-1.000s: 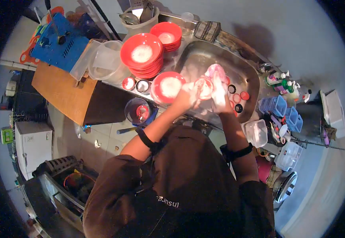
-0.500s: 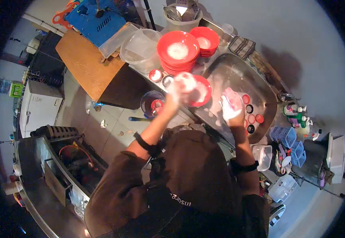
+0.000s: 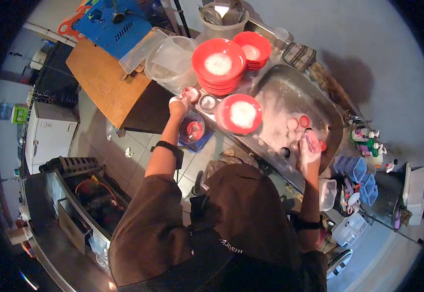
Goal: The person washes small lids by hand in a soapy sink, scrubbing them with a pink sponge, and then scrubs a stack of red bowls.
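My left hand (image 3: 178, 105) is at the counter's left edge, its fingers closed at the rim of a small red lid (image 3: 190, 94) with white foam in it. Beside that lid stands a small dark-rimmed round container (image 3: 208, 102). My right hand (image 3: 310, 156) is low in the metal sink (image 3: 290, 80), closed around a foamy pink sponge (image 3: 311, 141). Several small red lids (image 3: 304, 121) and a black lid (image 3: 285, 152) lie in suds around it. A red plate (image 3: 242, 114) with foam in its middle rests on the sink's near left edge, between my hands.
Behind are a tall stack of red plates (image 3: 217, 61), a stack of red bowls (image 3: 252, 48) and a clear tub (image 3: 171, 61). A bucket (image 3: 192, 130) stands on the floor below. Soap bottles (image 3: 366, 141) and blue baskets (image 3: 350, 168) sit at the right.
My left hand has moved left from over the red plate to the small red lid. My right hand has shifted right and lower in the sink with the sponge. The lids there have shifted.
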The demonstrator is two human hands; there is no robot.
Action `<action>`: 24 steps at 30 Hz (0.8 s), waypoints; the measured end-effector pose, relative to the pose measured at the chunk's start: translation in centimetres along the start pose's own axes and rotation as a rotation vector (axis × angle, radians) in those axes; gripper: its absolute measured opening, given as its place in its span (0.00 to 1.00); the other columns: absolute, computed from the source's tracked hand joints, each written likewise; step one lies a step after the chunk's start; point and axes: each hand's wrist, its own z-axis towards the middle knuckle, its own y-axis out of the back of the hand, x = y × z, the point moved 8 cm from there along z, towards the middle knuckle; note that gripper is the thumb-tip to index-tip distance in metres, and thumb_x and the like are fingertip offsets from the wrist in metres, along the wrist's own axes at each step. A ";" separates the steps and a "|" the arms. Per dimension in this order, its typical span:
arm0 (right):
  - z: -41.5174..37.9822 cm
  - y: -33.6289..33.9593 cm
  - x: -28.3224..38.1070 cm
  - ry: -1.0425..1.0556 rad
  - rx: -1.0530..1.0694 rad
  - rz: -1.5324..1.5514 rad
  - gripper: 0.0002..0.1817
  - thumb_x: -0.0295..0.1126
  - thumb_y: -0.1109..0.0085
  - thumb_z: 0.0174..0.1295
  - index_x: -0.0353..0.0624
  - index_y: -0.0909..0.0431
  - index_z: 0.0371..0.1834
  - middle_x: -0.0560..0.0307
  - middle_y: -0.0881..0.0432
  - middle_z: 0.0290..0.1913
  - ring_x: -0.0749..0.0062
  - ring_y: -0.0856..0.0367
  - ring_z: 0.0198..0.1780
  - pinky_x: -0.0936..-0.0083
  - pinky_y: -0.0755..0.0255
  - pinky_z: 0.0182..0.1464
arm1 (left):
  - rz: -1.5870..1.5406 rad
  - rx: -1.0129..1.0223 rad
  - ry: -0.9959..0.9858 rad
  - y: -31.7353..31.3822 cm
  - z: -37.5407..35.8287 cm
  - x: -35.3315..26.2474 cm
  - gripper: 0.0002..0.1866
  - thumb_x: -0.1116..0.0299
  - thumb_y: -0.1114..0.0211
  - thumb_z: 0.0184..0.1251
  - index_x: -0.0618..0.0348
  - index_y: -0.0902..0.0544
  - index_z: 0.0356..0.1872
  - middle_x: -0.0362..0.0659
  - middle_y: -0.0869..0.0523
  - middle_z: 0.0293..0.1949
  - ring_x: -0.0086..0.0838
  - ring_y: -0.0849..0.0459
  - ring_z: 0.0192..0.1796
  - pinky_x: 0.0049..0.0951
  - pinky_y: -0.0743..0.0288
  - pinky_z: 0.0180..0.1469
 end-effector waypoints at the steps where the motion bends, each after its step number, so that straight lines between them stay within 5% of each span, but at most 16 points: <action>1: -0.2 0.5 -1.3 -0.004 -0.006 -0.001 0.16 0.30 0.44 0.68 0.39 0.28 0.57 0.62 0.20 0.39 0.81 0.23 0.37 0.82 0.26 0.38 | 0.071 -0.026 -0.024 0.6 -0.9 -1.8 0.20 0.56 0.33 0.56 0.67 0.19 0.23 0.49 0.18 0.18 0.36 0.18 0.22 0.37 0.26 0.29; 7: -1.5 3.1 -5.2 -0.173 0.048 0.019 0.17 0.34 0.44 0.68 0.39 0.26 0.57 0.62 0.19 0.40 0.81 0.22 0.39 0.81 0.27 0.41 | 0.274 -0.403 -0.335 2.5 -1.1 -2.1 0.21 0.56 0.31 0.59 0.71 0.20 0.34 0.54 0.16 0.27 0.39 0.15 0.29 0.34 0.23 0.35; 8: -1.3 3.8 -4.8 -0.101 0.016 -0.013 0.17 0.35 0.43 0.68 0.40 0.27 0.57 0.62 0.19 0.40 0.80 0.22 0.39 0.81 0.26 0.41 | 0.385 -0.447 -0.481 2.5 -2.9 -5.1 0.18 0.60 0.31 0.60 0.70 0.20 0.33 0.54 0.16 0.26 0.39 0.15 0.29 0.34 0.22 0.36; 10: -1.1 5.5 -5.1 -0.048 -0.045 -0.055 0.17 0.36 0.43 0.68 0.40 0.27 0.57 0.62 0.19 0.40 0.79 0.21 0.39 0.81 0.26 0.42 | -0.030 -0.293 -0.106 2.7 -4.5 -5.1 0.20 0.57 0.33 0.62 0.70 0.19 0.31 0.54 0.16 0.24 0.42 0.15 0.28 0.37 0.22 0.36; 12: -0.3 7.0 -7.0 -0.047 -0.017 -0.018 0.19 0.33 0.42 0.67 0.37 0.27 0.58 0.56 0.18 0.48 0.74 0.21 0.47 0.79 0.27 0.49 | 0.185 -0.352 -0.327 2.7 -3.7 -4.7 0.20 0.57 0.33 0.62 0.70 0.19 0.30 0.52 0.15 0.24 0.38 0.16 0.23 0.35 0.22 0.33; 14: 0.2 7.6 -5.4 0.296 0.051 -0.282 0.17 0.34 0.41 0.66 0.38 0.25 0.54 0.57 0.18 0.45 0.76 0.21 0.45 0.79 0.27 0.46 | 0.371 -0.408 -0.437 2.0 -0.2 -0.8 0.18 0.59 0.32 0.62 0.69 0.19 0.29 0.50 0.16 0.24 0.31 0.17 0.23 0.32 0.23 0.30; 16: -0.3 8.4 -0.2 0.220 -0.146 -0.095 0.13 0.35 0.41 0.66 0.39 0.23 0.48 0.59 0.17 0.40 0.77 0.22 0.39 0.78 0.27 0.42 | 0.108 -0.206 -0.188 1.9 -1.0 -1.7 0.18 0.60 0.32 0.63 0.70 0.19 0.32 0.48 0.15 0.25 0.28 0.17 0.27 0.31 0.23 0.32; 18: 0.4 9.4 -0.6 -0.047 -0.127 0.015 0.14 0.38 0.48 0.69 0.41 0.24 0.49 0.61 0.20 0.34 0.78 0.21 0.37 0.80 0.26 0.39 | -0.055 -0.447 -0.395 3.4 -3.5 -4.9 0.16 0.63 0.35 0.65 0.71 0.19 0.35 0.46 0.15 0.27 0.25 0.19 0.29 0.28 0.24 0.34; 19: 0.6 9.6 -1.4 -0.059 -0.083 0.171 0.15 0.39 0.49 0.69 0.39 0.23 0.49 0.61 0.20 0.34 0.77 0.22 0.34 0.79 0.27 0.36 | -0.086 -0.386 -0.379 3.3 -3.6 -5.6 0.14 0.65 0.36 0.67 0.71 0.20 0.36 0.45 0.16 0.28 0.24 0.20 0.30 0.27 0.25 0.35; 22: 0.7 10.9 -2.7 -0.143 -0.165 0.022 0.16 0.42 0.49 0.69 0.41 0.23 0.47 0.63 0.22 0.32 0.78 0.24 0.31 0.77 0.28 0.32 | -0.412 -0.193 -0.304 2.4 -8.1 -10.4 0.10 0.68 0.40 0.70 0.68 0.22 0.39 0.43 0.17 0.30 0.21 0.23 0.30 0.23 0.26 0.35; 24: 2.9 11.6 -8.9 -0.047 -0.129 -0.093 0.14 0.42 0.48 0.67 0.43 0.22 0.43 0.60 0.20 0.33 0.72 0.22 0.31 0.73 0.27 0.32 | -0.534 -0.142 -0.460 1.5 -13.6 -16.3 0.08 0.69 0.41 0.71 0.66 0.22 0.39 0.41 0.18 0.32 0.19 0.24 0.30 0.22 0.27 0.34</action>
